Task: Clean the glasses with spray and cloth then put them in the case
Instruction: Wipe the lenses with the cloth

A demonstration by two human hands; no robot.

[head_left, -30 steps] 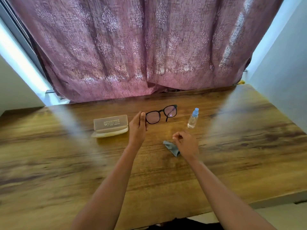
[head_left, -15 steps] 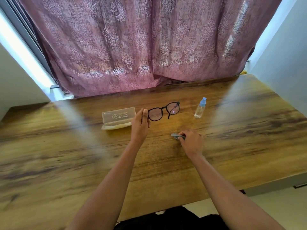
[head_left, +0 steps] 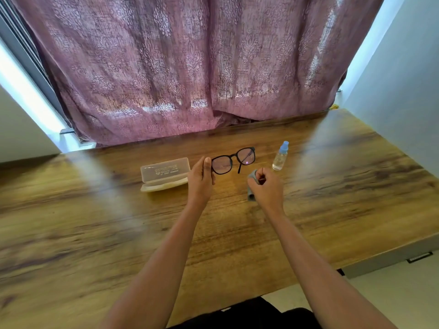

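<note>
My left hand (head_left: 201,180) holds the black-framed glasses (head_left: 234,160) by their left end, lifted over the wooden table (head_left: 95,222) with the lenses facing me. My right hand (head_left: 267,188) grips a small grey cloth (head_left: 251,186), raised just below and right of the glasses; most of the cloth is hidden in my fist. A small clear spray bottle (head_left: 280,156) with a blue cap stands upright on the table to the right of the glasses. The translucent glasses case (head_left: 165,174) lies open on the table to the left of my left hand.
A mauve patterned curtain (head_left: 190,67) hangs along the table's far edge. A pale wall (head_left: 403,91) stands close on the right. The table's front edge runs near my body, with a grey drawer front (head_left: 392,257) at the lower right.
My right hand has picked the grey cloth up off the table and raised it toward the glasses. My left hand keeps holding the glasses in about the same place.
</note>
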